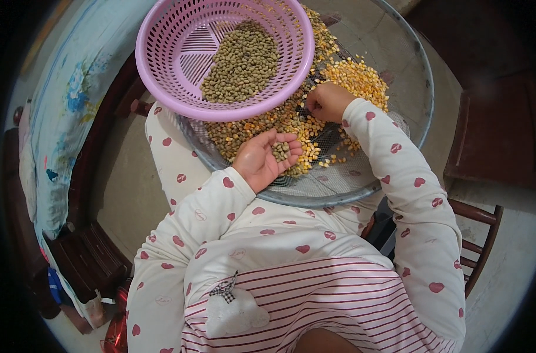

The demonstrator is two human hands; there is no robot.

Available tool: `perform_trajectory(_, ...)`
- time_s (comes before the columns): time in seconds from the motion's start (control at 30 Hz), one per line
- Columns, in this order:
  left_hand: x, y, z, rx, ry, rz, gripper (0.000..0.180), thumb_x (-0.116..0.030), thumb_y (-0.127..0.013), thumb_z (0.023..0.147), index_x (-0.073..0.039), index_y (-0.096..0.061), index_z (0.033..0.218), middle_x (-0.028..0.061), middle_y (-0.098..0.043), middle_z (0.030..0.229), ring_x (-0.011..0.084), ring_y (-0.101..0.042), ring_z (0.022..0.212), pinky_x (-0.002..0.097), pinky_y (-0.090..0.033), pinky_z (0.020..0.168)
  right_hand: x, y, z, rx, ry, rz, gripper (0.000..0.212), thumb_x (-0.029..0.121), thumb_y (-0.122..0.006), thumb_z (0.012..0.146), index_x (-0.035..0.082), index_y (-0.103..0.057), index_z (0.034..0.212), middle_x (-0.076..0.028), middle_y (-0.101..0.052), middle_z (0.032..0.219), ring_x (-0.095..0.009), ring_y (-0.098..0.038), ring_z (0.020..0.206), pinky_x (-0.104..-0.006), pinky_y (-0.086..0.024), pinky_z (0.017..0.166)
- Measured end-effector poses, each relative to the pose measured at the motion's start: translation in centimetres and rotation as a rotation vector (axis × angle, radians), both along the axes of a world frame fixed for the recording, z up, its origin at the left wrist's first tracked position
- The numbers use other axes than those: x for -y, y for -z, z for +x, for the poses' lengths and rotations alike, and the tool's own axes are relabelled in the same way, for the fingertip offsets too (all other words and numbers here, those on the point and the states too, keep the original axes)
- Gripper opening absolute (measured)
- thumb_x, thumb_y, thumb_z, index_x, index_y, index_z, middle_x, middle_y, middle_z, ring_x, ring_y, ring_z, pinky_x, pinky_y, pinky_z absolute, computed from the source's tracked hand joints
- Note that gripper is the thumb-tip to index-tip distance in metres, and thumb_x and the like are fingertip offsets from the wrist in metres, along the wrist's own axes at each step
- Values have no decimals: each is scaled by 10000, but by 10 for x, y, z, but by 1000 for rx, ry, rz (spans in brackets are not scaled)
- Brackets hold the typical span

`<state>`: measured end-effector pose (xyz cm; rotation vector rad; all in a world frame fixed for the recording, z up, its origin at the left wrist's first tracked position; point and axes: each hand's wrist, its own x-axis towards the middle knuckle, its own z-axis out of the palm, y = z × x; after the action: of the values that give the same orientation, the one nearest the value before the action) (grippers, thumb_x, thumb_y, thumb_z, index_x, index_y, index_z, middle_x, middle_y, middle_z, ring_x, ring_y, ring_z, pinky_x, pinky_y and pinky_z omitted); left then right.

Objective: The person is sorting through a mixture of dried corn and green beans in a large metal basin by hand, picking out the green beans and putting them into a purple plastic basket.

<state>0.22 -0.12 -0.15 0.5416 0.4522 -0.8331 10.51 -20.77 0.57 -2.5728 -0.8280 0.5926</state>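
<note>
A round mesh sieve (pixel 362 191) with a grey metal rim rests on my lap, holding mixed yellow corn kernels (pixel 356 79) and greenish-brown beans (pixel 238 132). My left hand (pixel 265 159) lies palm up over the sieve's near side, cupping a small pile of the greenish beans. My right hand (pixel 327 101) is curled with fingertips pinched down in the kernels near the sieve's middle. A pink plastic basket (pixel 162 76) sits on the sieve's far left edge, with a heap of sorted greenish beans (pixel 241 62) inside it.
A dark wooden chair (pixel 477 247) stands at my right. On the left is a dark wooden bed frame (pixel 94 241) with a pale floral cover (pixel 68 112). Another dark wooden piece (pixel 494 129) stands at the far right. Grey concrete floor (pixel 124 176) lies around.
</note>
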Motion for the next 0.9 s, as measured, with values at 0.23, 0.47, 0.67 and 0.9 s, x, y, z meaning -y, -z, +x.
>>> perform_trajectory(0.23, 1, -8, 0, 6, -15, -35, 402, -254, -268, 943, 79, -434, 1096, 164, -512, 989, 243, -535, 914, 340, -460, 843, -2, -7, -2, -484, 315, 602, 126, 65, -640, 660, 25, -645, 779, -96, -636, 720, -180, -605, 634, -290, -483, 622)
perform_trajectory(0.47, -3, 1, -1, -31, 13, -8, 234, -197, -378, 909, 5, -490, 949, 97, -524, 867, 184, -524, 797, 291, -460, 722, -7, -1, -6, -40, 23, 172, 157, 50, -644, 653, 19, -643, 807, -104, -624, 689, -194, -610, 627, -279, -481, 605)
perform_trajectory(0.67, -3, 4, -1, -40, 17, 9, 215, -190, -390, 904, -4, -494, 936, 80, -522, 834, 169, -521, 761, 279, -457, 686, -12, 4, -5, 81, -49, 31, 136, 50, -631, 639, 25, -636, 773, -98, -611, 663, -199, -588, 586, -278, -474, 583)
perform_trajectory(0.9, 0, -7, -1, -34, -13, 21, 289, -211, -356, 919, 25, -484, 1027, 103, -539, 897, 182, -542, 805, 279, -474, 723, -11, -25, -9, -879, 190, 560, 108, 40, -626, 723, -4, -630, 822, -10, -620, 727, -105, -557, 604, -250, -480, 587)
